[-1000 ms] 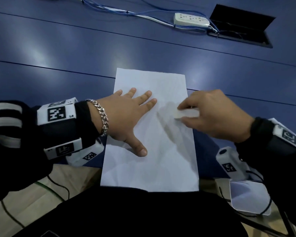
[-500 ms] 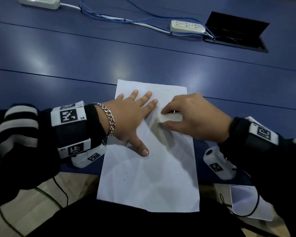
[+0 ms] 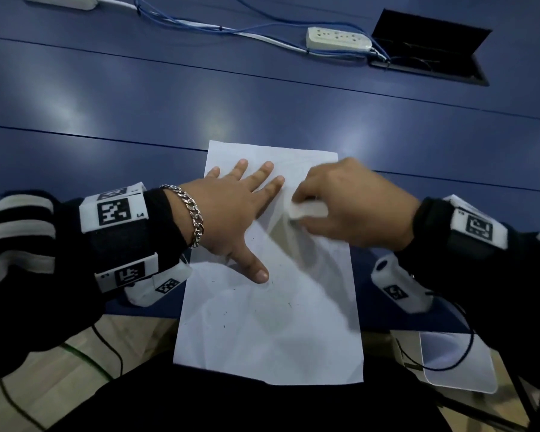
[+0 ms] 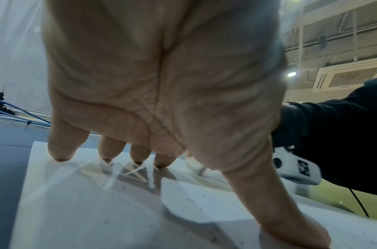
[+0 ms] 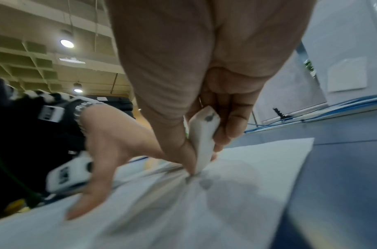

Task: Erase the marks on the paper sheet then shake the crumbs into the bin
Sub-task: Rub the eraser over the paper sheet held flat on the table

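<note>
Under both hands lies the paper sheet [image 3: 262,332], flat on a dark blue surface [image 3: 138,98] with its near end hanging past the surface's edge. The left hand [image 3: 231,219] rests on the sheet's upper left part, fingers straight and spread, thumb pointing toward the near end. Just to its right, the right hand [image 3: 353,207] pinches a white eraser [image 3: 309,210] between thumb and curled fingers; the right wrist view shows the eraser's lower end touching the sheet beside a grey smudge [image 5: 205,183]. Small dark crumbs [image 3: 289,304] are scattered on the sheet below the left thumb. Below the right wrist, off the surface's edge, sits a container with a pale plastic liner [image 3: 449,366], partly hidden by the sleeve. Far beyond the hands, a white power strip [image 3: 337,39] and blue cables [image 3: 200,26] lie on the surface, next to an open black cable hatch [image 3: 427,48]. Pale wooden floor [image 3: 60,369] shows below the left arm. Overhead, the wrist views catch a gridded ceiling with round lamps [image 5: 67,43] and a ceiling air-conditioning unit [image 4: 349,77].
</note>
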Demonstrator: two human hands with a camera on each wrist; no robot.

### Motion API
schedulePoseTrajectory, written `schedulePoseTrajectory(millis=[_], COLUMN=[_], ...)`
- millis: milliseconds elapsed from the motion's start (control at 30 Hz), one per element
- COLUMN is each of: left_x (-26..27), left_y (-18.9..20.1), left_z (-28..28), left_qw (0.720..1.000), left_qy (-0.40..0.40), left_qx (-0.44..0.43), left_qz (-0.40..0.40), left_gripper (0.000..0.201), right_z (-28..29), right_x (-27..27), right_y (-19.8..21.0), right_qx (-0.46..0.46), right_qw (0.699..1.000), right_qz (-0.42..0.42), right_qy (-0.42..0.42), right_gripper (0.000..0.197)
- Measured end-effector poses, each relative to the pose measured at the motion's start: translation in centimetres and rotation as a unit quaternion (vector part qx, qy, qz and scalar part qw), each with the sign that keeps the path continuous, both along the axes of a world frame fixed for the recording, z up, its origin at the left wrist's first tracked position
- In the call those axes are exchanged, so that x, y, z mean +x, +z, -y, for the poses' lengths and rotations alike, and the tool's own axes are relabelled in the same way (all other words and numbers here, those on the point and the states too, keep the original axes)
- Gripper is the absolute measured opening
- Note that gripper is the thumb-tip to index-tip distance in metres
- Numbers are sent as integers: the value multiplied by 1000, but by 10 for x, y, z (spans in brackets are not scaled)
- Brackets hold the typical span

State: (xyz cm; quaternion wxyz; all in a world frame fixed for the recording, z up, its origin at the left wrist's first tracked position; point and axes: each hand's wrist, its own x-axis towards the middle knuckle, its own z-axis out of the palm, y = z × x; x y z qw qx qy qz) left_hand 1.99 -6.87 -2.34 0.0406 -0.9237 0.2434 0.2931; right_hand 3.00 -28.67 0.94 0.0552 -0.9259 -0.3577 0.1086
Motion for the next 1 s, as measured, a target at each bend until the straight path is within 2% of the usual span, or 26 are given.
schedulePoseTrajectory(millis=[67,133,233,300,433,567,667,833,1000], left_x=[0,0,-1,-1,-2,1,11,26,28], left_y=[0,0,1,1,2,5,10,3,2], left_z=[0,0,0,1,1,1,3,1,2], left_qw=[1000,1000,1000,1000,1000,999,991,999,999], left_qy=[-1,-2,0,3,-1,-3,12,9,12], left_qx=[-2,-1,-2,-3,-1,-26,-87,-30,-9], left_qz=[0,2,1,-1,2,27,96,43,36], left_gripper=[163,163,163,162,160,153,137,153,159], right_z=[-5,-6,2,5,7,34,41,30,8], right_x=[-23,-22,11,17,-5,18,20,26,44], right_y=[2,5,5,1,3,9,2,10,4], right_qx=[-10,-29,5,19,4,33,11,-4,39], right_qw=[996,993,1000,999,998,998,998,999,999], right_qz=[-60,-90,-25,2,-60,-5,-16,-31,-2], right_qy=[60,73,-8,-29,23,-59,-62,-37,-3], right_gripper=[30,36,37,35,35,33,30,30,31])
